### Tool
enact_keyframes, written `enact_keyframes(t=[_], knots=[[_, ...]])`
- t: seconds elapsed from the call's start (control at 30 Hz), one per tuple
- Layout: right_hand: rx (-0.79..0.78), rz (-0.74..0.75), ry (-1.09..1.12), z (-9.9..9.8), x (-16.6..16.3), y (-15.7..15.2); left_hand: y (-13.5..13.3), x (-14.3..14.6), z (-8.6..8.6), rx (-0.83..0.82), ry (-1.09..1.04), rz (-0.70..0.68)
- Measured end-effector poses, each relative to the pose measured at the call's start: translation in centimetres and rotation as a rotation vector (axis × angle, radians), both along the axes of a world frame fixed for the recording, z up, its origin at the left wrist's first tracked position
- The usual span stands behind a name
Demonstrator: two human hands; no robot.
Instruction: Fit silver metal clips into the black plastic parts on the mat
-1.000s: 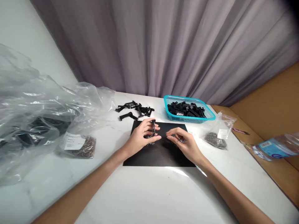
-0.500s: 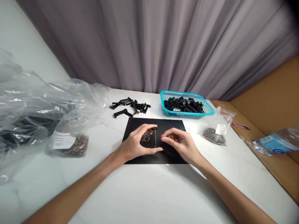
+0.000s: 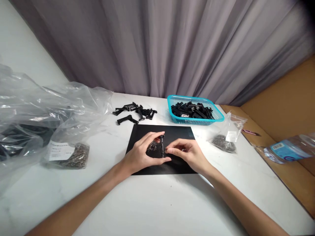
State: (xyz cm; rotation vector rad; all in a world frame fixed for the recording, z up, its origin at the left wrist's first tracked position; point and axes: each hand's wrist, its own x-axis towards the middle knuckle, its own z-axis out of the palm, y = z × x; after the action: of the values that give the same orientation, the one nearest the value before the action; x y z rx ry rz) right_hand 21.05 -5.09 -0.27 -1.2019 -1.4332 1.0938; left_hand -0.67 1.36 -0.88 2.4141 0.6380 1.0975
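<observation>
Between thumb and forefinger, my left hand (image 3: 141,152) grips a slim black plastic part (image 3: 161,146) upright above a black mat (image 3: 179,167). My right hand (image 3: 188,152) is pinched just to the right of that part, its fingertips close to the part's side. What the pinch holds is too small to make out. Behind my left fingers, a small heap of thin metal pieces (image 3: 152,146) lies on the mat.
Several loose black parts (image 3: 140,111) lie behind the mat. A blue basket (image 3: 197,122) holds many more. Clear bags of small metal pieces stand left (image 3: 76,157) and right (image 3: 223,142). A plastic bottle (image 3: 285,150) lies far right; large plastic sheeting (image 3: 49,98) covers the left.
My right hand has moved left, bringing its pinched fingertips up close to the black part. My left hand keeps its hold. The whole view has shifted slightly.
</observation>
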Motion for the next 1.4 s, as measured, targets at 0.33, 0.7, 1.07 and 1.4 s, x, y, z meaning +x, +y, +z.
enact_keyframes(t=[0.33,0.7,1.07,1.4], knots=[[0.029,-0.091,-0.029,0.0,-0.1,0.0,-0.1,-0.1,-0.5,-0.103,0.004,0.043],[-0.003,-0.047,-0.022,0.2,-0.4,-0.3,0.0,-0.2,-1.2,-0.038,0.014,0.072],[-0.014,-0.004,-0.015,1.0,-0.6,-1.0,-0.3,-0.2,-0.6,0.050,0.043,0.057],[0.041,-0.014,-0.103,1.4,-0.9,-1.9,-0.1,0.0,0.1,0.281,-0.020,-0.011]])
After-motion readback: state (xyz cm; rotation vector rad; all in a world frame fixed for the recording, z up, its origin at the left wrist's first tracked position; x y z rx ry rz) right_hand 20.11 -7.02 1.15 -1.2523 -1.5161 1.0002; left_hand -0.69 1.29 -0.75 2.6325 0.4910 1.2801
